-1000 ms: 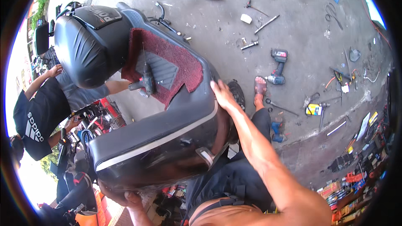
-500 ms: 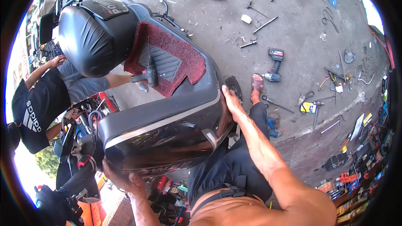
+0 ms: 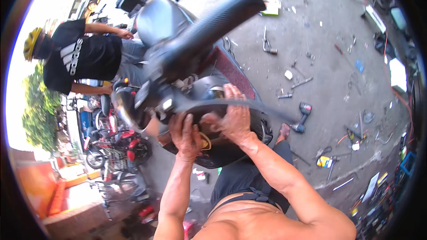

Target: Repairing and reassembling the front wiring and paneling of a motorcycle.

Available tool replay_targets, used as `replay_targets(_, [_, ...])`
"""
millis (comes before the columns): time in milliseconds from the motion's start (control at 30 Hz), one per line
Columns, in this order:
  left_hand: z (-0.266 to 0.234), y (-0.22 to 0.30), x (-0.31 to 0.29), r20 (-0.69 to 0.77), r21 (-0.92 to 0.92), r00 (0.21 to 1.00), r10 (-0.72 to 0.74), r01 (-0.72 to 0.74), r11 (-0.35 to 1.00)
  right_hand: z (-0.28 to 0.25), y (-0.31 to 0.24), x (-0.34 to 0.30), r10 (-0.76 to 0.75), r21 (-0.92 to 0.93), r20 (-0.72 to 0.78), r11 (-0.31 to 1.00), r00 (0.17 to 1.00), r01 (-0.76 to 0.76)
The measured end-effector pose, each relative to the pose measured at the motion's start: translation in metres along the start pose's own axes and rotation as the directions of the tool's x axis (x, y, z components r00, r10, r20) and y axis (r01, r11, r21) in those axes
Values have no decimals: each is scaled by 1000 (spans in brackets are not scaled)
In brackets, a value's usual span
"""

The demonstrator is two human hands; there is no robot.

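Note:
A scooter's glossy black front panel (image 3: 222, 151), with a small gold emblem, stands upright before me. My left hand (image 3: 184, 138) lies on its upper left part, fingers stretched out. Farther right, my right hand (image 3: 238, 118) rests on the panel's top with fingers extended; its thumb side is blurred. Both hands touch the panel and neither wraps round it. Above them the black handlebar grip (image 3: 213, 29) slants across the view, blurred. Behind it are the scooter's dark seat (image 3: 162, 20) and the red floor mat (image 3: 235, 73), partly hidden.
A person in a black shirt (image 3: 95, 60) and yellow helmet stands at left, beside the scooter. Parked motorcycles (image 3: 120, 151) are lower left. On the concrete floor at right lie a cordless impact driver (image 3: 303, 118), a bent metal pipe (image 3: 267, 42), and several scattered tools.
My view has shifted, bringing the handlebar and the front panel's emblem into sight. My hands have gone from far apart on the dark bodywork to close together on the front panel.

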State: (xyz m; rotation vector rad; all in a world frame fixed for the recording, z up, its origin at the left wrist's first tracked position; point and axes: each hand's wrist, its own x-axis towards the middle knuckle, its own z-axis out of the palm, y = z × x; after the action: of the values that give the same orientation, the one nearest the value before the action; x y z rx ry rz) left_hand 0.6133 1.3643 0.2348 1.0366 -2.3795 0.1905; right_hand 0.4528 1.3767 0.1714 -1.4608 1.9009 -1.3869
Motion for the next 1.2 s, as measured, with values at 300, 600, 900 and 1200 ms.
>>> replay_targets(300, [-55,-15,-199,-64,-293,591,-804,759,581,12,-19,23,89,-28,-56,996,995,-90])
replay_targets(600, [-61,-37,-200,-43,-664,422,-906,665,341,0,-3,17,68,-138,101,989,993,-53])
replay_targets(900, [-5,-74,-155,-21,-637,535,-844,644,424,5,2,13,107,53,22,993,994,-108])
replay_targets(1200, [91,-26,-339,489,-506,-396,-777,597,-623,1,-4,26,547,348,80,768,833,-538])
